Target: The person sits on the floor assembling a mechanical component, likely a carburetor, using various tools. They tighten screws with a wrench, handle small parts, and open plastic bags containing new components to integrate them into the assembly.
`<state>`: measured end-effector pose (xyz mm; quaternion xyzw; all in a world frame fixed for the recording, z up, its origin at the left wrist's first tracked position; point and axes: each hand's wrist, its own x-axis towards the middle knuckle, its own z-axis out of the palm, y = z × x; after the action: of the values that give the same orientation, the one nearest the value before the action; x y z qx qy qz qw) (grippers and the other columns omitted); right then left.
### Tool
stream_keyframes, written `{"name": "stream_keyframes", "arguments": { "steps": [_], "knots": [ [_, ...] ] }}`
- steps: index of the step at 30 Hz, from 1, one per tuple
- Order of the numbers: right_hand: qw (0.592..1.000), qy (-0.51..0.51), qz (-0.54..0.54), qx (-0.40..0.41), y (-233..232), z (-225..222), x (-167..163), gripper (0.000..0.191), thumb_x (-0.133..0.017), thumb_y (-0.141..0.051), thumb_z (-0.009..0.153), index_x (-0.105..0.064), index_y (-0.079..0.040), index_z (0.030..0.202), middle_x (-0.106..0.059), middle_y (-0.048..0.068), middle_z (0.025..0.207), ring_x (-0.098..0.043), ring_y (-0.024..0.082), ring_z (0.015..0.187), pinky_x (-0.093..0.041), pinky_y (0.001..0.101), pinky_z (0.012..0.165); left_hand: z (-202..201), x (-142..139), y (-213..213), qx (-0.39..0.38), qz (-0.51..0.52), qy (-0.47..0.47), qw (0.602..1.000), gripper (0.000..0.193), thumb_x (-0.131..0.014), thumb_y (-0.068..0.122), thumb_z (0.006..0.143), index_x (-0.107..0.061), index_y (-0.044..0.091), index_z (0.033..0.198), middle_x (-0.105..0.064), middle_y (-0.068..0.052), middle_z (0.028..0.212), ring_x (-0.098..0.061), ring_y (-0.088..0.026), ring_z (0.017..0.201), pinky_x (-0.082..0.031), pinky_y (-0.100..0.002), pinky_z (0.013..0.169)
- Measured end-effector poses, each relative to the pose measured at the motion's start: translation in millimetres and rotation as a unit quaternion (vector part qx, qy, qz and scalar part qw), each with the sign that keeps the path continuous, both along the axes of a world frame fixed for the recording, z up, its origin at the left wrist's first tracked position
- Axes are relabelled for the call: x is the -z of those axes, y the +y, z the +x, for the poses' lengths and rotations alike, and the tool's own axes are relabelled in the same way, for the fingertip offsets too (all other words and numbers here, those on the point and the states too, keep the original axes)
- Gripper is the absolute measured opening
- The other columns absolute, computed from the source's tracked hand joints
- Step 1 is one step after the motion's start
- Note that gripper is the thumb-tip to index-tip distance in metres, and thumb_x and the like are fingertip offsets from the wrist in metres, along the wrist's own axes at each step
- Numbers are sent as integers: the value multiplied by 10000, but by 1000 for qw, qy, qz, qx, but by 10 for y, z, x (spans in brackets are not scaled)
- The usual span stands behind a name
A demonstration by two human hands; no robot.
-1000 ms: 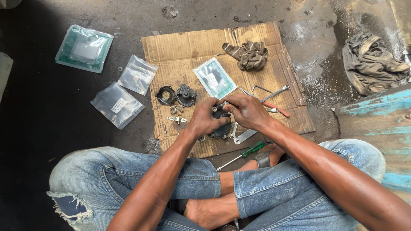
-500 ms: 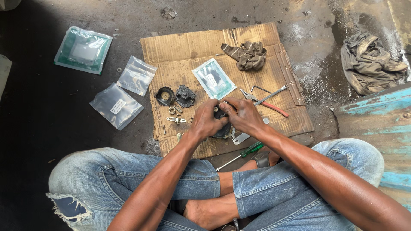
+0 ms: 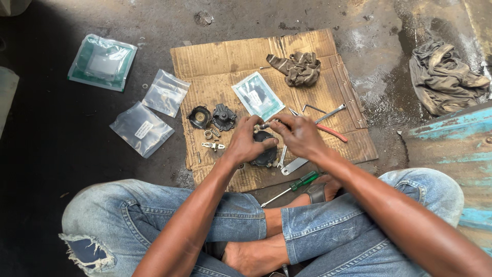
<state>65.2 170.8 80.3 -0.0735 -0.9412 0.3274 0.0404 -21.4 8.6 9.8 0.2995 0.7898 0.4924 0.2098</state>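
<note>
1. Sitting cross-legged on the concrete floor in torn blue jeans, the person works over a flattened sheet of cardboard (image 3: pixel 230 56) laid in front of the knees.
2. The left hand (image 3: pixel 247 143) is curled around a dark round engine part (image 3: pixel 264 154), which rests on the cardboard right under both hands; its fingers grasp the part's upper edge.
3. The right hand (image 3: pixel 300 134) is closed as well, fingertips pinched on a small metal piece (image 3: pixel 265 124) at the top of that part. The two hands touch above it.
4. Just left of the hands lie two black round covers (image 3: pixel 211 117) side by side, with small metal rings and a little bracket (image 3: pixel 212 146) below them.
5. Behind the hands sits a flat sealed packet (image 3: pixel 258 95) with a green border, and further back a crumpled brown rag (image 3: pixel 297 67).
6. To the right, red-handled pliers (image 3: pixel 328 131), a wrench (image 3: pixel 330 113) and a bent hex key (image 3: pixel 312 107) lie close together.
7. A green-handled screwdriver (image 3: pixel 300 182) lies by the person's foot, at the cardboard's near edge.
8. Off the cardboard to the left are two clear plastic bags (image 3: pixel 154 110) and a larger green-edged packet (image 3: pixel 102 62); a heap of dirty cloth (image 3: pixel 443 77) lies well apart on the right.
</note>
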Motion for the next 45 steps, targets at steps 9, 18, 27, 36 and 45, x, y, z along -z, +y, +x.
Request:
{"name": "stream_keyframes", "arguments": {
  "steps": [9,18,27,36,45],
  "knots": [
    [902,34,327,-281,381,-127,-229,397,-718,-167,815,-737,-254,1201,-678,-4,933,-603,207,969,-416,430,951,-46,-104,14,69,-4,-42,997,681,-915,347,659,-617,-4,1161,-707,-197,1090,-716,-291,1005,-558,-408,876],
    [865,56,360,-345,317,-231,-267,313,-702,-194,863,-724,-270,1165,-680,-14,931,-610,183,998,-405,448,1029,-77,-72,25,82,-7,-6,997,696,-917,433,616,-694,-36,1080,-723,-206,1028,-718,-296,963,-558,-406,859],
    [781,103,428,-442,332,-279,-383,381,-679,-138,812,-671,-198,1188,-632,-19,1004,-590,202,1163,-285,490,1234,-84,-3,42,111,25,25,993,611,-893,413,635,-675,-11,1016,-710,-206,983,-702,-320,940,-545,-437,842],
    [802,57,394,-445,377,-204,-401,356,-691,-142,790,-703,-184,1143,-636,-15,931,-601,208,1061,-347,485,1159,-18,-49,70,135,44,61,988,484,-856,341,629,-664,-5,909,-678,-182,887,-662,-342,849,-518,-455,789],
    [841,125,346,-397,381,-71,-278,387,-719,-127,735,-714,-198,1115,-675,-6,962,-625,217,1022,-444,434,1093,-1,-48,91,141,47,78,986,478,-898,313,593,-688,-4,883,-680,-170,864,-646,-348,857,-501,-451,792]
  ]
}}
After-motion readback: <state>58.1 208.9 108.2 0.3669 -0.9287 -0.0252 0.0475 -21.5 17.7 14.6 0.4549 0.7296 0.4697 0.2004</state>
